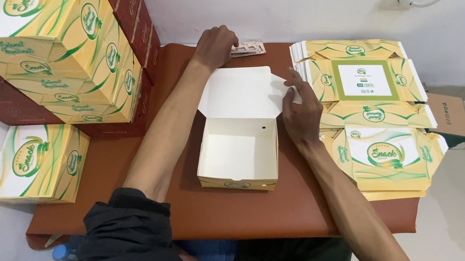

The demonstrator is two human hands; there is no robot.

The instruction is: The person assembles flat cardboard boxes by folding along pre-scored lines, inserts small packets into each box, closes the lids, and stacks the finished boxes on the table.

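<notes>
You're folding a half-assembled snack box, sitting mid-bench with its white lid flap standing open. Your right hand is pressing the lid's right side tab, fingers spread, not clamped. Your left hand is resting curled at the lid's far corner, clamped on nothing. Flat box blanks are lying to the right, finished boxes stacked left. Next move looks like tucking the tabs.
</notes>
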